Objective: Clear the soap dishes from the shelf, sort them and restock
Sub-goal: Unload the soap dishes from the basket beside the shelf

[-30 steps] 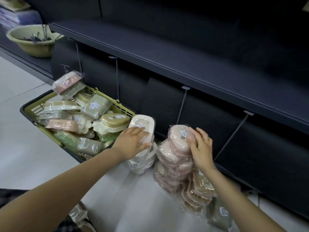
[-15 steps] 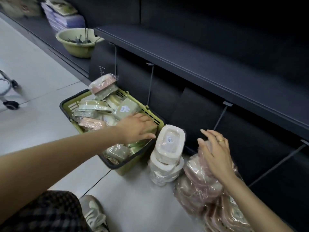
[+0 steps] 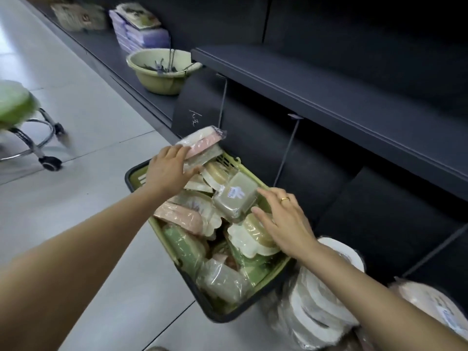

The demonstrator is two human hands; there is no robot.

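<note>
Head view: our left hand point(image 3: 168, 171) grips a pink soap dish point(image 3: 202, 142) over the basket point(image 3: 133, 173). Our right hand point(image 3: 283, 221), fingers relaxed, has left the pink stack and now rests on basket dishes

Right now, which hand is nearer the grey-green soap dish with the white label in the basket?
Right. The right hand has its fingertips touching the grey-green soap dish at its right edge. The left hand is off to its left, at the pink soap dish on the basket's far corner.
</note>
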